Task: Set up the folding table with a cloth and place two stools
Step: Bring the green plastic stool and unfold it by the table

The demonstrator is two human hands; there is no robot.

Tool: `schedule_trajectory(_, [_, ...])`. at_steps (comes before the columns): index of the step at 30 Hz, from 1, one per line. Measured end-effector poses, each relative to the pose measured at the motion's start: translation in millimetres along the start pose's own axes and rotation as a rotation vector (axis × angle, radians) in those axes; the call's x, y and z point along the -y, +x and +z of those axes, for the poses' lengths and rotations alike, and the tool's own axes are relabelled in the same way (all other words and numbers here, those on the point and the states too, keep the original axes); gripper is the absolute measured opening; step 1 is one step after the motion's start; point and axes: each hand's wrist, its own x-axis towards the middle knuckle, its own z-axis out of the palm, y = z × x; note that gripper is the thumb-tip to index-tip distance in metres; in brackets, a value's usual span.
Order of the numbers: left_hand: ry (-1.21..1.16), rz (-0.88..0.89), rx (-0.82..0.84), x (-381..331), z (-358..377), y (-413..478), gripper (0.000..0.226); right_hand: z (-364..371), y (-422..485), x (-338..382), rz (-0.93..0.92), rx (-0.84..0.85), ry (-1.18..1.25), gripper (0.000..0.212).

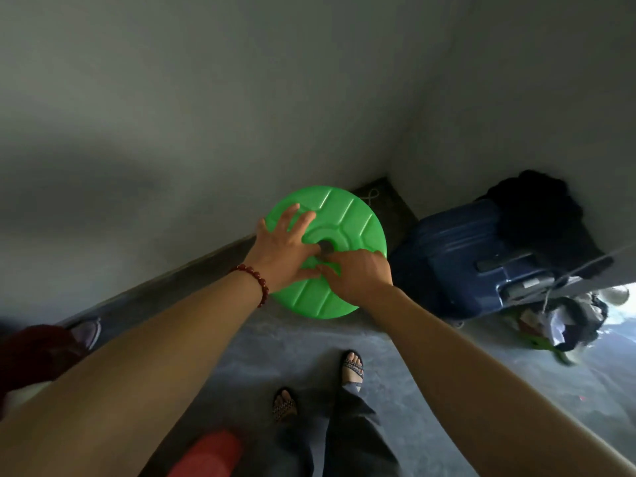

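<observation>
A round green plastic stool (pixel 347 218) with a ribbed top and a dark centre hole stands in the corner of the room, seen from above; its legs are hidden under the seat. My left hand (pixel 287 246), with a red bead bracelet at the wrist, lies spread flat on the seat's left side. My right hand (pixel 359 275) rests on the near right part of the seat, fingers curled toward the centre hole. No folding table or cloth is in view.
Grey walls meet just behind the stool. A dark blue suitcase (pixel 471 256) with black cloth on it lies to the right. A pile of clutter (pixel 564 325) sits beyond it. A red object (pixel 206 456) is near my sandalled feet (pixel 351 368), and a shoe (pixel 86 332) at left.
</observation>
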Motion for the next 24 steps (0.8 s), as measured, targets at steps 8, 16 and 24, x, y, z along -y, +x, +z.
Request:
schedule_trajectory(8, [-0.061, 0.143, 0.017, -58.4, -65.1, -7.9, 0.041, -41.9, -81.0, -23.2, 0.134, -0.153, -0.068, 0.044])
schedule_trajectory(16, [-0.010, 0.346, 0.069, -152.6, -106.9, 15.8, 0.042, -57.6, -157.2, -89.9, 0.347, -0.215, -0.004, 0.047])
schedule_trajectory(24, [0.080, 0.528, 0.092, -279.5, -140.3, 35.1, 0.050, -57.4, -244.6, -179.1, 0.548, -0.308, 0.031, 0.050])
